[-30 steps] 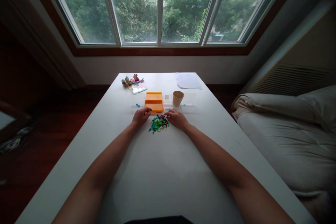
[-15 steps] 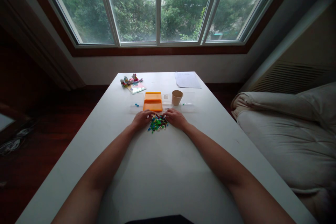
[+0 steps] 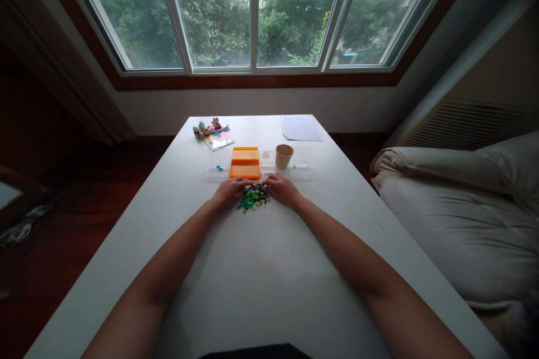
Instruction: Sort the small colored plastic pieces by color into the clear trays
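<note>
A pile of tiny coloured building bricks (image 3: 254, 197), mostly green with blue, white and dark red ones, lies loose on the white table. My left hand (image 3: 228, 192) rests at its left edge, fingers bent and drawn together at the far side of the bricks. From the right, my right hand (image 3: 283, 189) reaches the same far edge with its fingertips pressed together. Anything pinched in either hand is too small to make out. Just beyond the hands sits an orange tray (image 3: 245, 162) with a raised bar across it.
Clear plastic trays (image 3: 303, 171) flank the orange one, with a few blue bricks (image 3: 219, 168) on the left. A paper cup (image 3: 284, 157) stands on the right. Farther back are small figures (image 3: 210, 128), a patterned packet (image 3: 219, 141) and paper sheets (image 3: 301, 128). A couch (image 3: 455, 219) borders the table (image 3: 269, 280).
My left fingers have shifted slightly to the right along the far edge of the pile. My right hand has barely moved, and the trays and cup stay put.
</note>
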Demonstrator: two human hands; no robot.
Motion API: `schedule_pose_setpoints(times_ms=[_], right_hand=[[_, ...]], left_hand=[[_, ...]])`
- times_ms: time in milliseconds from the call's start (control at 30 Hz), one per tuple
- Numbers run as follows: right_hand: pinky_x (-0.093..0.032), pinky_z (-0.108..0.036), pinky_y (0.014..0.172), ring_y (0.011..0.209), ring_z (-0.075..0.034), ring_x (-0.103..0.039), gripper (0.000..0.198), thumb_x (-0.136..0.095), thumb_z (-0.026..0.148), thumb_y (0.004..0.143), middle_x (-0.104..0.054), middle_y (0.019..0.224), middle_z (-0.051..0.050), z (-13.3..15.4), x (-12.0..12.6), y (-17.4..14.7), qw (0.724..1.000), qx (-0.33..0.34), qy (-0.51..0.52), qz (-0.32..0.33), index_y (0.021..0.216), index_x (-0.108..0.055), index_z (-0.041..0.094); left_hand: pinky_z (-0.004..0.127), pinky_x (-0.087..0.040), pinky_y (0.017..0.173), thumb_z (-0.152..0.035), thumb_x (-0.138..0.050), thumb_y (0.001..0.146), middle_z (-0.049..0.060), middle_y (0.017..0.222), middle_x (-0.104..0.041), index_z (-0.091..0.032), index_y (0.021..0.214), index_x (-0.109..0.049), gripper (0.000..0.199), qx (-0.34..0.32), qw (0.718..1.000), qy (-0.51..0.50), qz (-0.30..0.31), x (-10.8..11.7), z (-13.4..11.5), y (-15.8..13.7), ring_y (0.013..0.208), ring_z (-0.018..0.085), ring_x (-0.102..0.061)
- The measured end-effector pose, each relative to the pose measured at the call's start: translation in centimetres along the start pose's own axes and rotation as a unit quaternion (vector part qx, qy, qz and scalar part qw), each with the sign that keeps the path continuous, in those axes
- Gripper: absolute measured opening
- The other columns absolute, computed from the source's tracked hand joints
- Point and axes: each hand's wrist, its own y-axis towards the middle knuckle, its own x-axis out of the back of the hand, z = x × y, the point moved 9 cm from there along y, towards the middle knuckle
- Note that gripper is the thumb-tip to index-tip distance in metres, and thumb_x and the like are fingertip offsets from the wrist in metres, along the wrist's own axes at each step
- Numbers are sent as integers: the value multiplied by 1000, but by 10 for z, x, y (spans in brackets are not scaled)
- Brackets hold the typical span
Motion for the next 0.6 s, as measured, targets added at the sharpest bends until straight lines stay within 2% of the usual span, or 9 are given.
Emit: schedule_pose_setpoints(times_ms=[133, 367, 600], right_hand=[[-47, -29, 82, 91, -19, -58, 15, -60, 19, 91, -65, 94, -5, 0, 0, 0, 1000, -3, -5, 3, 99, -72, 25], [-46, -28, 83, 92, -18, -58, 12, -59, 19, 92, -65, 94, -5, -3, -1, 0, 1000, -11, -6, 5, 94, -70, 24], [-45, -27, 81, 90, -18, -58, 11, -62, 18, 89, -65, 93, -5, -6, 1, -1, 1000, -19, 1, -7, 93, -71, 24]], left_hand=[[28, -47, 81, -24, -52, 92, 4, 105, -68, -34, 121, -69, 35, 11, 1000, -8, -7, -1, 4, 0, 89, 19, -64], [28, -48, 76, -25, -54, 90, 4, 98, -65, -26, 100, -73, 21, 19, 998, -16, -50, 3, 10, 0, 83, 17, -61], [33, -48, 92, -15, -55, 87, 6, 103, -68, -25, 99, -74, 24, -22, 997, -46, -53, 6, 2, 2, 101, 20, -60]])
